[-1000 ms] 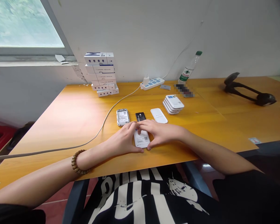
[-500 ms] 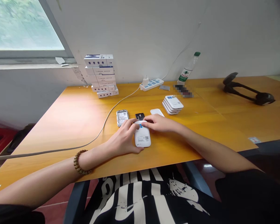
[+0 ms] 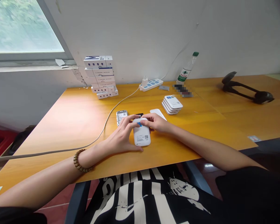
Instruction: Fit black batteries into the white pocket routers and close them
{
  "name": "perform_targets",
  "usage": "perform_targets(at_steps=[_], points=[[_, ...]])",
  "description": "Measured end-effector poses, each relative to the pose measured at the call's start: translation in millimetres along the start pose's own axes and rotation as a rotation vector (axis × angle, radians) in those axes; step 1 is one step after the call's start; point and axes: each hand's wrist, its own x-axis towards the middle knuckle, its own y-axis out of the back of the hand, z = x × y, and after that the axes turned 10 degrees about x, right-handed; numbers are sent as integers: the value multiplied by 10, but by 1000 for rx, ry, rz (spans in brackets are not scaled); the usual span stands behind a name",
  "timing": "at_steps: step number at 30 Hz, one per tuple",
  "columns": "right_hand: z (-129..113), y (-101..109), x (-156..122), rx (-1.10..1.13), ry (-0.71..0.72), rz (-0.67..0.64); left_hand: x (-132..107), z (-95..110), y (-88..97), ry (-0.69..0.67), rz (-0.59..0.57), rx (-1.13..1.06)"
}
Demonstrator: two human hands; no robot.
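At the centre of the frame, the white gadget [image 3: 142, 136] sits label side up between the person's 2 hands. The left hand [image 3: 125, 132] makes a wide curve round its left side, fingertips at the upper corner and thumb by the lower edge; how hard it presses, I cannot tell. The right hand [image 3: 156, 122] appears to pinch the upper right edge, thumb on the face.

To do this well, I would let the left hand brace the body, keep the right thumb close to the corner, and build pressure gradually, so the thin plastic does not bend or slip.

Counted: 1 gadget in hand; 1 opened gadget [image 3: 121, 114], left of centre; 1 black battery [image 3: 140, 114], mostly hidden behind the fingers; 1 white cover [image 3: 159, 112], right of centre; a pile of gadgets [image 3: 172, 104], seemingly 4, farther right; apparently 6 boxes [image 3: 100, 73], stacked upper left; 1 power strip [image 3: 151, 84], upper centre; 1 bottle [image 3: 184, 73], upper right.
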Motion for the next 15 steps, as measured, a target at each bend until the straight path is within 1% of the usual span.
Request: perform_targets(at_steps=[1, 3, 5, 6, 8, 11, 13, 15], points=[[-11, -18, -13, -2, 37, 11, 7, -11, 2, 29, 27, -49], [-24, -62, -45, -39, 112, 15, 25, -24, 15, 145, 60, -132], [-25, -106, -85, -148, 191, 16, 45, -24, 44, 256, 27, -145], [-23, -125, -106, -223, 236, 18, 53, -22, 61, 275, -1, -123], [-15, -154, -146, -370, 335, 19, 60, -14, 93, 224, -24, -65], [-4, -178, -181, -503, 457, 23, 47, -3, 112, 91, 27, -13], [-6, -184, -179, -522, 489, 21, 30, 2, 102, 49, 64, -8], [-13, -178, -158, -493, 478, 10, 16, 2, 86, 52, 91, -5]])
